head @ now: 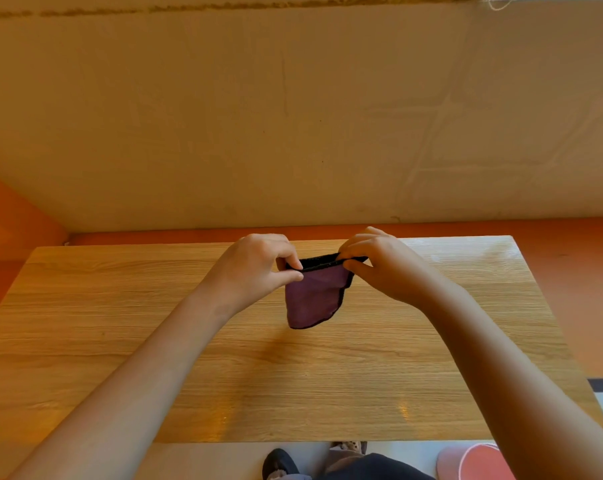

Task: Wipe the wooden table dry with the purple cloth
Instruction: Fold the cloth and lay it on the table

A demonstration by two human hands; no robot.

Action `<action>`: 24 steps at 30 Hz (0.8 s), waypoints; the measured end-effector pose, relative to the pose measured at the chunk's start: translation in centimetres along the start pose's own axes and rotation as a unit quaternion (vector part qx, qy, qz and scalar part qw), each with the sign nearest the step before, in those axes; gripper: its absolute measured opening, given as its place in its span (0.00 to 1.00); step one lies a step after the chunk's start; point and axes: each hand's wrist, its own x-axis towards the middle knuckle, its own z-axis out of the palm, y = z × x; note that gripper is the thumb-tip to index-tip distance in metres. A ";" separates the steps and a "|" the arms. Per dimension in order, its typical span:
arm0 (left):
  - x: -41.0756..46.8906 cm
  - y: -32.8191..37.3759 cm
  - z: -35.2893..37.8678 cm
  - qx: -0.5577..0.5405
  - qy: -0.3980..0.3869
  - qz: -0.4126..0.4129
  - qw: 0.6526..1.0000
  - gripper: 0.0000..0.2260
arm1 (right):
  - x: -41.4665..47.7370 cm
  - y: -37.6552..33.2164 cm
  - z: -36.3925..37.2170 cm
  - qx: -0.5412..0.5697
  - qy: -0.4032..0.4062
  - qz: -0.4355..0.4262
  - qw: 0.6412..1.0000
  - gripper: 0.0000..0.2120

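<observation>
Both bare forearms reach forward; the left hand (258, 268) and right hand (379, 268) each pinch the purple cloth (310, 299) by its top edge.

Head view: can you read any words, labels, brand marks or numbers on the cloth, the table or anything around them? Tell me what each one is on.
No readable text anywhere in this view.
purple cloth, pinched by the left hand and right hand: no tag or print shows.
wooden table: grain only.
wall: cracks and stains, no writing.
pink object at the bottom edge: no marking visible.
</observation>
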 end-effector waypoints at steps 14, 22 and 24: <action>0.1 0.7 -0.1 -0.252 -0.037 -0.157 0.954 0.10 | -0.9 -0.1 -3.4 0.210 -0.058 0.105 0.970 0.15; 6.3 -7.4 7.9 -0.157 -0.082 -0.261 0.949 0.03 | 7.5 6.0 4.8 0.103 -0.115 0.213 0.965 0.10; 6.9 -9.9 11.1 -0.095 -0.071 -0.276 0.954 0.05 | 8.8 7.5 8.7 0.072 -0.084 0.226 0.968 0.10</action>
